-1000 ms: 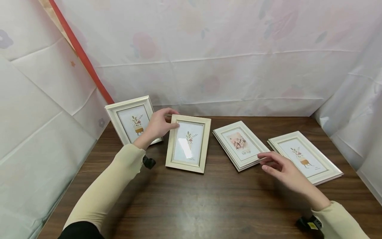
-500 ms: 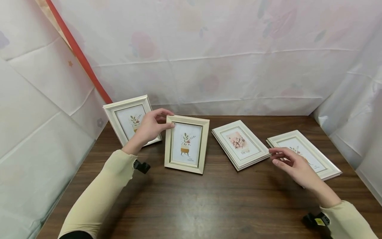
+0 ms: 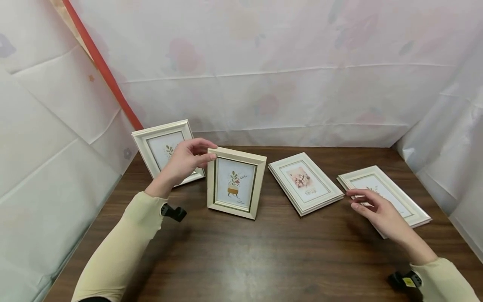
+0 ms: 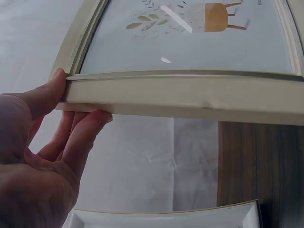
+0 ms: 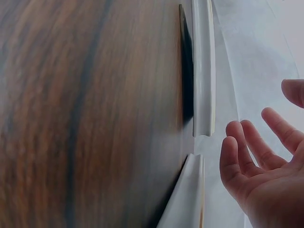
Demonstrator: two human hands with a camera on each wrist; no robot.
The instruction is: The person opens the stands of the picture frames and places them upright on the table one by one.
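In the head view, my left hand (image 3: 184,162) pinches the upper left corner of a cream picture frame (image 3: 260,184), which stands nearly upright on its lower edge. Behind the glass is a print of a plant in an orange pot. The left wrist view has the thumb on the front and the fingers (image 4: 84,137) behind the frame's side. My right hand (image 3: 385,216) holds nothing, its fingers loosely bent, between two white frames lying on the table. One is a white frame with a pink flower picture (image 3: 302,178); the other is a white frame with a plant print (image 3: 419,214).
Another white picture frame (image 3: 141,144) leans upright at the back left, partly behind my left hand. All stand or lie on a dark wooden table (image 3: 245,260). White patterned cloth (image 3: 264,84) hangs behind and at both sides.
My left hand has tipped the cream frame more upright, its top edge now showing, and has shifted left. My right hand has moved right, away from the flower picture frame.
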